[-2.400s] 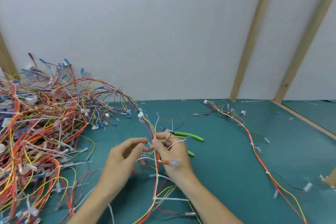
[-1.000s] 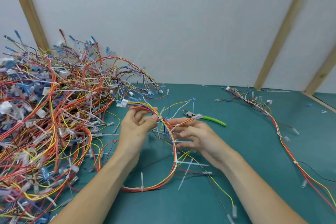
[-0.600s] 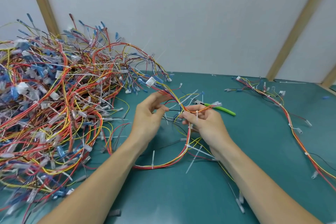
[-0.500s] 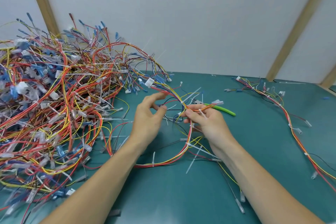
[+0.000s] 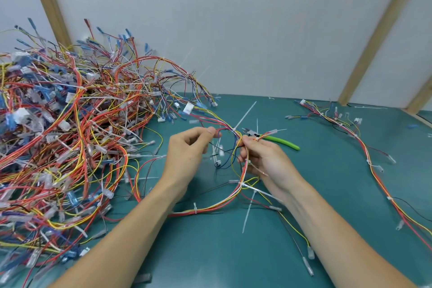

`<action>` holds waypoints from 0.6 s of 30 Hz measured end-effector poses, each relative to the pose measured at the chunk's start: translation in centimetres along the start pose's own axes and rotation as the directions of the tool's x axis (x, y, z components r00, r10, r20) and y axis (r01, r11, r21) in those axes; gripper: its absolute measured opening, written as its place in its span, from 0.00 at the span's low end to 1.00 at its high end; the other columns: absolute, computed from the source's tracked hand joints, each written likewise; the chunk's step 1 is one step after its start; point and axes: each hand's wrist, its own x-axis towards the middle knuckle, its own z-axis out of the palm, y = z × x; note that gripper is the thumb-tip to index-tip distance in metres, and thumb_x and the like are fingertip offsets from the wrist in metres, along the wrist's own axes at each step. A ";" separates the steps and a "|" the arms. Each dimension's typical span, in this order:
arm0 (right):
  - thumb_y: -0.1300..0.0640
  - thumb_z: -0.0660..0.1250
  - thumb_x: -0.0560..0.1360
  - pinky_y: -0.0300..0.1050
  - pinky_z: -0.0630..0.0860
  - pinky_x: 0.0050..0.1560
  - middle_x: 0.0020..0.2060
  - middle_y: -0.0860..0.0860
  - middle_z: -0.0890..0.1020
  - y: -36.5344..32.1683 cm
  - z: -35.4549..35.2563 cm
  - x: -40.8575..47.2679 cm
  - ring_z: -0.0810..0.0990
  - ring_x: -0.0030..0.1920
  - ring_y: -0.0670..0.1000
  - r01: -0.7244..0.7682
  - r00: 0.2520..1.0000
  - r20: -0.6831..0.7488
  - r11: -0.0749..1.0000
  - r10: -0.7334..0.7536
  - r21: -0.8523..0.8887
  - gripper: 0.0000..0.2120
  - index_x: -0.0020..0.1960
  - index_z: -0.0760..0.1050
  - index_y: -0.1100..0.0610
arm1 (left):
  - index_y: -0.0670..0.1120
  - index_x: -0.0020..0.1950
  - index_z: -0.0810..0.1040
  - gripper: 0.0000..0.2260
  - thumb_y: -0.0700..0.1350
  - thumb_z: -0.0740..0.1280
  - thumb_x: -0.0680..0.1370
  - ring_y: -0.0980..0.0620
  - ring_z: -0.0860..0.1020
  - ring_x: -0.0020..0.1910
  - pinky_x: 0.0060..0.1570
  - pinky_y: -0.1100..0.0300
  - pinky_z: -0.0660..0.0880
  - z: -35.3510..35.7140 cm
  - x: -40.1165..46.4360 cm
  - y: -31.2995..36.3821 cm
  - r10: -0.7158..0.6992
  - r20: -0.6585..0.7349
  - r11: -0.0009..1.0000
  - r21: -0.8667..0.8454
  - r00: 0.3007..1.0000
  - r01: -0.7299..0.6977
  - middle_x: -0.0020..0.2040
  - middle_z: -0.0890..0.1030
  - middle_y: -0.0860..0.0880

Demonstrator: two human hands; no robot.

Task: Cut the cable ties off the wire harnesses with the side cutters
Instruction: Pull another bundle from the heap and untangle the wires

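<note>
Teal table (image 5: 210, 252): right hand (image 5: 264, 159) pinches harness (image 5: 238, 192) beside side cutters (image 5: 278, 140)

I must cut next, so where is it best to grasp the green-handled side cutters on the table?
Probably grip the green-handled side cutters by the handles, coming from the right: the handle end lies bare, while wires cross the metal tip.

Bench (image 5: 339, 194): matt teal surface, smooth, faint sheen. Wire harnesses (image 5: 70, 147), left of frame: glossy plastic-insulated wires in red, orange, yellow, blue; translucent plastic sleeves and white plastic connectors. Cable ties (image 5: 247, 213), centre: translucent white plastic, smooth. Side cutters (image 5: 275, 139), centre right: glossy green plastic grips, dull grey metal head. Wall panels (image 5: 233, 30): matt white. Battens (image 5: 383, 30), upper right and upper left: bare light wood.
</note>
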 end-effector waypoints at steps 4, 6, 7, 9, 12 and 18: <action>0.57 0.65 0.83 0.38 0.77 0.32 0.35 0.48 0.81 -0.1 -0.2 0.0 0.81 0.34 0.46 0.007 1.000 -0.030 0.998 -0.005 0.056 0.07 0.51 0.81 0.57 | 0.48 0.44 0.87 0.15 0.46 0.62 0.84 0.54 0.61 0.26 0.31 0.61 0.62 0.0 0.3 0.1 -0.119 0.042 0.979 -0.162 0.992 0.125 0.26 0.61 0.55; 0.59 0.64 0.83 0.39 0.77 0.31 0.37 0.49 0.84 -0.2 -0.2 -0.1 0.82 0.35 0.45 0.018 0.999 -0.040 0.997 -0.016 0.071 0.06 0.53 0.80 0.58 | 0.47 0.48 0.85 0.14 0.46 0.60 0.85 0.54 0.63 0.26 0.30 0.62 0.64 0.1 0.3 0.0 -0.124 0.032 0.975 -0.181 0.992 0.128 0.26 0.64 0.54; 0.59 0.64 0.83 0.39 0.77 0.31 0.37 0.49 0.85 -0.2 -0.1 -0.1 0.82 0.35 0.45 0.028 0.999 -0.043 0.997 -0.025 0.072 0.06 0.53 0.80 0.58 | 0.46 0.49 0.85 0.13 0.45 0.61 0.85 0.54 0.67 0.27 0.30 0.62 0.68 0.1 0.3 0.0 -0.114 0.019 0.976 -0.183 0.993 0.116 0.27 0.67 0.53; 0.60 0.63 0.83 0.39 0.77 0.30 0.38 0.48 0.85 -0.2 -0.1 0.0 0.82 0.34 0.44 0.047 0.998 -0.056 0.997 -0.043 0.066 0.06 0.53 0.79 0.58 | 0.45 0.53 0.83 0.10 0.44 0.62 0.84 0.54 0.73 0.29 0.31 0.64 0.74 0.0 0.3 -0.1 -0.086 -0.012 0.978 -0.192 0.996 0.082 0.28 0.74 0.52; 0.61 0.63 0.83 0.37 0.75 0.30 0.39 0.48 0.86 -0.1 -0.1 0.0 0.81 0.34 0.44 0.061 0.995 -0.082 0.997 -0.057 0.050 0.05 0.54 0.78 0.58 | 0.44 0.54 0.81 0.05 0.42 0.67 0.81 0.54 0.79 0.33 0.35 0.64 0.77 -0.3 0.4 -0.3 -0.054 -0.058 0.985 -0.170 0.997 0.043 0.32 0.80 0.52; 0.60 0.64 0.83 0.36 0.72 0.29 0.44 0.50 0.87 -0.1 -0.3 0.1 0.80 0.34 0.45 0.111 0.987 -0.119 0.992 -0.104 0.053 0.05 0.53 0.79 0.55 | 0.47 0.62 0.76 0.19 0.35 0.74 0.74 0.58 0.83 0.46 0.52 0.61 0.80 -0.2 0.2 -0.4 -0.008 -0.085 0.990 -0.138 0.996 -0.004 0.52 0.82 0.49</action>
